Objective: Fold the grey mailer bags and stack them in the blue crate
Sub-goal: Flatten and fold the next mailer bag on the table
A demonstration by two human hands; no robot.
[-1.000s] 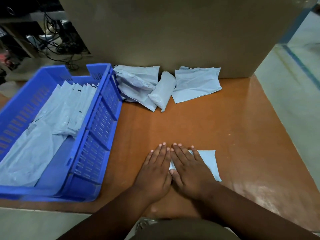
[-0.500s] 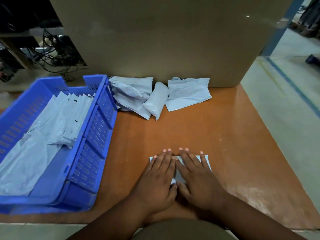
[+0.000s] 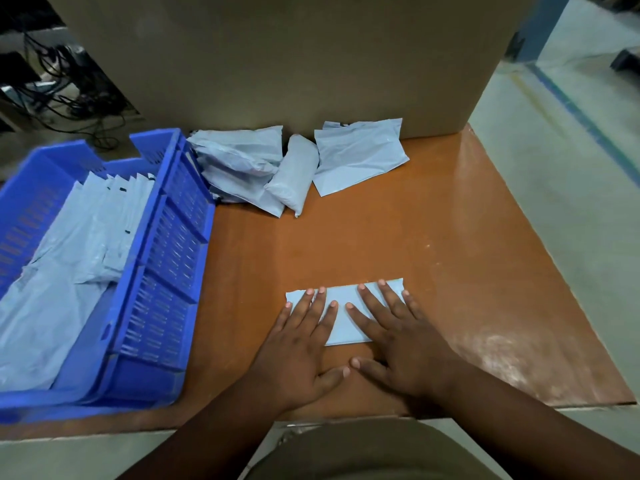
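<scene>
Flat, both hands pressing folded mailer bag (image 3: 343,317), left hand (image 3: 298,351), right hand (image 3: 401,344)

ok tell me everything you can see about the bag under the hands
The folded mailer bag is a pale grey-blue strip of smooth plastic film, folded into a flat rectangle lying crosswise on the orange-brown table, near its front edge and apart from the blue crate. The left hand and right hand press it flat with straight, spread fingers, covering its lower corners. Its far edge and right end show, with a crisp near fold.
</scene>
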